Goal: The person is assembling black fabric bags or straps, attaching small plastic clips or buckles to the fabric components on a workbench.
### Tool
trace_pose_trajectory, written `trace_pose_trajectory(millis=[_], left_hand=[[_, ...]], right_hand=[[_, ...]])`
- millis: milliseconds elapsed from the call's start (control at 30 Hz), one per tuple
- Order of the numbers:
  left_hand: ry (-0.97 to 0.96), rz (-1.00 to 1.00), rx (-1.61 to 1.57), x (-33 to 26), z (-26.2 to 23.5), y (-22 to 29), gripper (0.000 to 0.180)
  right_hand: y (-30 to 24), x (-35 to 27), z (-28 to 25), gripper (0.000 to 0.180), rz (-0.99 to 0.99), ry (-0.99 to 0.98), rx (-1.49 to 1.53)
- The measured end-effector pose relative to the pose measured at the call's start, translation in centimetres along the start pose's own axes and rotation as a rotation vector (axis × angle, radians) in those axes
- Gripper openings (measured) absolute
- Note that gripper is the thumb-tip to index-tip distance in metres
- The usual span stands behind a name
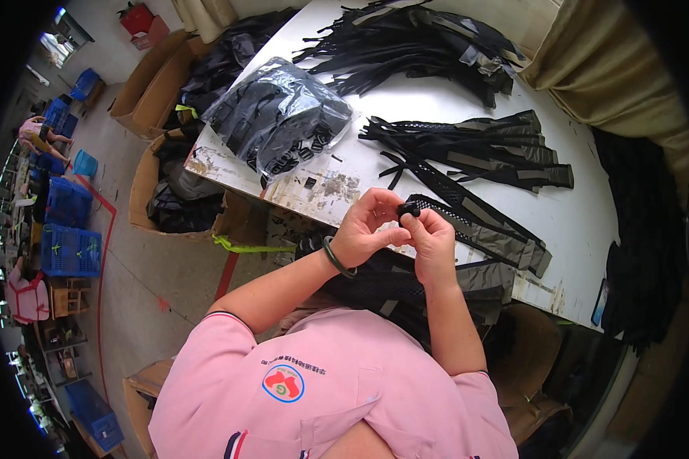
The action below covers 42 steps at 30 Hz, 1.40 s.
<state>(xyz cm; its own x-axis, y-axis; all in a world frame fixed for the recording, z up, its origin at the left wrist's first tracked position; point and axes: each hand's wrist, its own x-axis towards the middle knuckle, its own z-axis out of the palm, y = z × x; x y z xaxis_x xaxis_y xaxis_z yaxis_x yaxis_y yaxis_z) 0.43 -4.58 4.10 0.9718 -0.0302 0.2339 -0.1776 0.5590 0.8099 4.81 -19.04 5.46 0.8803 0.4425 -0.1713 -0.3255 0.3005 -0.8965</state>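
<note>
My left hand (365,229) and my right hand (434,243) meet over the table's near edge, fingers closed around a small black piece (409,207). It looks like a plastic buckle, though fingers cover much of it. The right thumb presses against it, while the left fingers curl round its left side. Just behind my hands lies a black mesh strap with grey panels (491,232), its narrow end close to the black piece. Whether the two are joined is hidden.
Further black and grey straps (482,145) and a larger strap pile (413,46) cover the white table (582,218). A clear plastic bag of black pieces (279,115) sits at its left. Cardboard boxes (149,183) stand left of it; dark fabric (643,237) hangs at right.
</note>
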Motion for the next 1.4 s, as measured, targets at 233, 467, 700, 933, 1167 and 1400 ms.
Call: trace_pose_trajectory(millis=[233, 467, 700, 933, 1167, 1400], left_hand=[[0.076, 0.053, 0.075, 0.2, -0.3, -0.9, 0.039], [0.06, 0.168, 0.153, 0.2, -0.2, -1.1, 0.039], [-0.029, 0.186, 0.363, -0.1, -0.1, -0.6, 0.044], [-0.009, 0.281, 0.561, -0.3, 0.6, -0.4, 0.047], [-0.004, 0.247, 0.426, -0.2, 1.1, -0.1, 0.046], [-0.023, 0.246, 0.397, 0.2, 0.9, 0.1, 0.044]], right_hand=[[-0.2, -0.4, 0.8, 0.014, -0.001, 0.036, 0.092], [-0.6, -0.7, 0.7, 0.014, 0.025, 0.052, 0.094], [-0.7, -1.0, 0.4, 0.013, 0.069, 0.05, 0.05], [-0.7, -1.2, 0.6, 0.011, -0.048, 0.082, -0.107], [-1.2, -1.7, 1.8, 0.008, -0.174, 0.187, -0.032], [-1.9, -2.4, 2.3, 0.019, -0.379, 0.178, 0.055]])
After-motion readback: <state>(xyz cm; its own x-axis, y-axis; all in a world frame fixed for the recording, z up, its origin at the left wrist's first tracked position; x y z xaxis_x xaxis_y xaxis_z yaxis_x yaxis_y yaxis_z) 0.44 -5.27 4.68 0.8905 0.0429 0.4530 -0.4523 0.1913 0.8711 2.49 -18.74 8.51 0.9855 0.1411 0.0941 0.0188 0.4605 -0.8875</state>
